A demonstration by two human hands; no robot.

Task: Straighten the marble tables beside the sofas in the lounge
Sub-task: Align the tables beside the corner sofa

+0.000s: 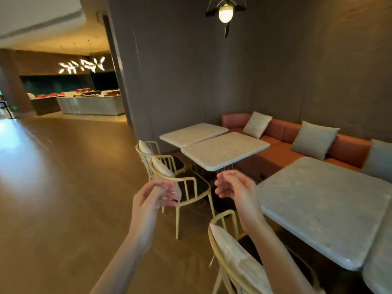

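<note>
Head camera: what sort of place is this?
Probably a hotel or restaurant lounge: marble tables with cream chairs stand along an orange sofa with cushions, and a buffet counter with red dishes shows across the open floor.

cream chairs (192, 187), cushions (314, 140), pendant lamp (225, 12)

- Left hand (153, 196) and right hand (234, 187) raised empty, fingers loosely curled, over cream metal chairs (186, 187).
- Two marble tables (224, 149) stand edge to edge beside an orange sofa (275, 153) with grey cushions (314, 140).
- A nearer marble table (322, 209) sits right.
</note>
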